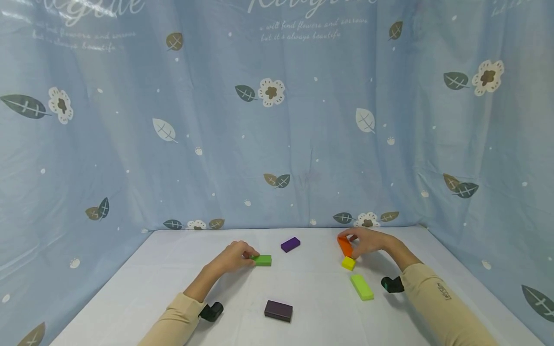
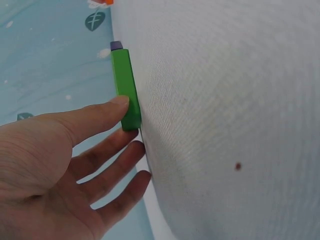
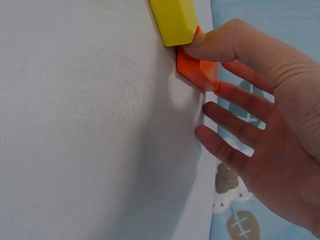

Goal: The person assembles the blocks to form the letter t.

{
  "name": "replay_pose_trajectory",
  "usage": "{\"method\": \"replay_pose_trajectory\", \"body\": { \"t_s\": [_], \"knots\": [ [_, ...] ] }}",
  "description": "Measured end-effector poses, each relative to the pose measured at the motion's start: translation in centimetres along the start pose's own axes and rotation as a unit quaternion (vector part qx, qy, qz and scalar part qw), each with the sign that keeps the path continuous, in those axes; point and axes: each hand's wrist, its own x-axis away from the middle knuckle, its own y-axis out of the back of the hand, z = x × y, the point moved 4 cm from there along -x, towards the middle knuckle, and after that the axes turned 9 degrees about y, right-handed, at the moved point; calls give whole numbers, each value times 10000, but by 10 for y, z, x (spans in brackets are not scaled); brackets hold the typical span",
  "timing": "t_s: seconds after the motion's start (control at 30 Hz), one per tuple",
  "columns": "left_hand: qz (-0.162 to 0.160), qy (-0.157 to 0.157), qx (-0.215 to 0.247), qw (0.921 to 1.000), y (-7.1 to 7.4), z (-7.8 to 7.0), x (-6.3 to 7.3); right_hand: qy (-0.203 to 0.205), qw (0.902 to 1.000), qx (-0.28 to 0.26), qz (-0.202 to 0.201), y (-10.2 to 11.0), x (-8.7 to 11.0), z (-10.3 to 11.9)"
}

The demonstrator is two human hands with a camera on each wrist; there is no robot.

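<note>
My left hand (image 1: 247,256) lies on the white table, its thumb tip touching the near end of a flat green block (image 1: 262,260). In the left wrist view the fingers (image 2: 117,162) are straight beside the green block (image 2: 125,90). My right hand (image 1: 356,242) pinches an orange block (image 1: 345,246) between thumb and forefinger and holds it tilted on edge. In the right wrist view the thumb (image 3: 215,42) presses the orange block (image 3: 197,70) and the other fingers spread out. A small yellow block (image 1: 348,263) (image 3: 175,20) lies right beside the orange one.
A purple block (image 1: 290,244) lies at the back centre, a dark purple block (image 1: 278,310) near the front, and a long lime block (image 1: 361,287) at the right. Blue patterned cloth (image 1: 277,120) walls in the white table (image 1: 151,288) on three sides.
</note>
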Motion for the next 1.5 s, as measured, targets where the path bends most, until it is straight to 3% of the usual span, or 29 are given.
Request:
{"method": "replay_pose_trajectory", "body": {
  "t_s": [0.33, 0.87, 1.17, 1.5],
  "knots": [
    [-4, -2, 21, 10000, 0, 0, -1, 309, 9994, 35, -134, 1, 0, -2],
    [25, 76, 21, 10000, 0, -1, 1, 369, 9989, 107, -267, 6, 1, 2],
    [-19, -83, 25, 10000, 1, -2, 0, 488, 9981, 94, -350, 10, 0, 5],
    [29, -60, 35, 10000, 3, -8, 2, 568, 9977, -53, -354, 12, 1, 11]
  ]
}}
